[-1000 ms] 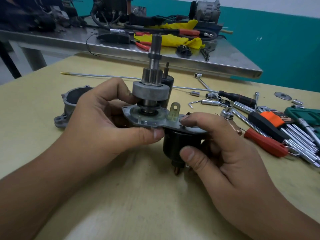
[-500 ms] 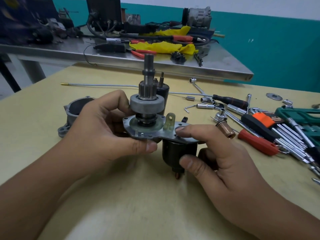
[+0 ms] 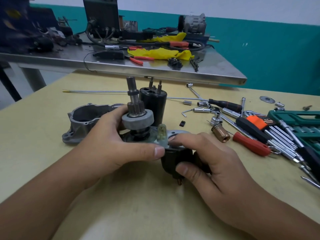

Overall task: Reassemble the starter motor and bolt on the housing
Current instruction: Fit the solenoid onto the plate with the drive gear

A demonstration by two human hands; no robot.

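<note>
Currently mid-reassembly: drive-end internals held in hand, housing not yet fitted.

Left of the left hand: aluminium drive-end housing [image 3: 83, 122], lying open side up on the wooden bench [image 3: 43, 104], partly hidden behind the left wrist. No bolts seen in its ears.

Left hand [image 3: 110, 144]: fingers curled round the mounting plate [image 3: 178, 133] and the base of the drive assembly, thumb pressing the plate's near edge. Overrunning clutch [image 3: 137, 119] with its pinion gear [image 3: 136, 109] and splined shaft [image 3: 131, 87] stand upright above the plate.

Between the hands: a pale green shift lever [image 3: 161, 134] rises from the plate. Behind the shaft stands a black motor body [image 3: 153, 104] with two studs on top; whether it touches the plate cannot be told.

Right hand [image 3: 206, 161]: index finger lies on the plate, thumb and remaining fingers grip the black solenoid [image 3: 170, 161] hanging below it.

Right of the right hand: copper bushing [image 3: 222, 134], red-handled screwdriver [image 3: 251, 144], hex key set [image 3: 270, 129], loose sockets.

Judgement: lever and plate are being seated against the solenoid. Next move likely calls for freeing one hand to reach the housing, lowering it over the pinion with the ears aligned to the plate holes.
</note>
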